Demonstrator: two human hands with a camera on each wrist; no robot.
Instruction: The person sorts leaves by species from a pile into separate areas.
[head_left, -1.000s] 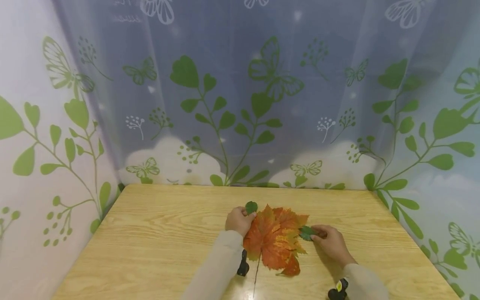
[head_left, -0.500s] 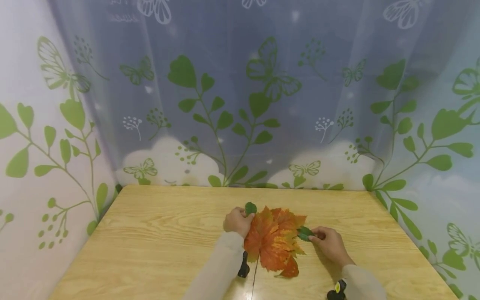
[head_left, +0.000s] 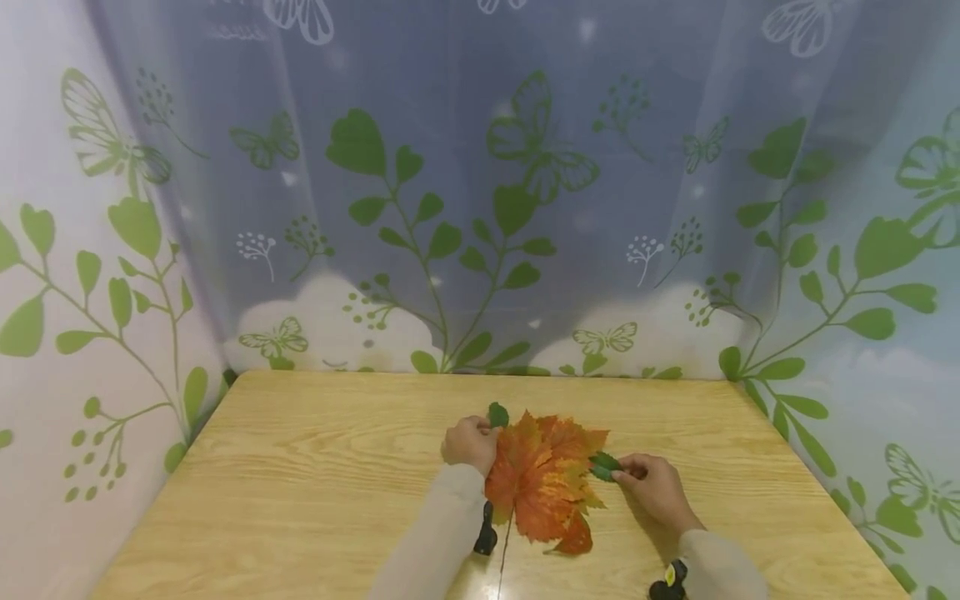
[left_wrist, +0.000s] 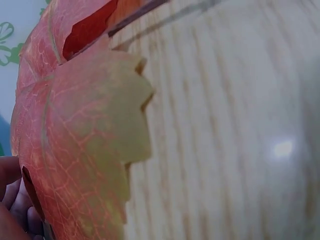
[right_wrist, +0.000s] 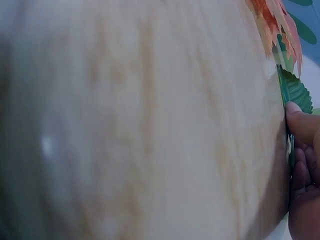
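Green leaves (head_left: 498, 414) are pinched by left hand (head_left: 468, 444) and right hand (head_left: 660, 490), presumably to steady orange leaves (head_left: 551, 479) toward the desk (head_left: 300, 483) back edge.

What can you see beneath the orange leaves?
Along their edges, the wooden table shows below the orange leaves. Whatever lies under their middle is covered and cannot be seen.

table (head_left: 300, 458) from above (wrist views closer)
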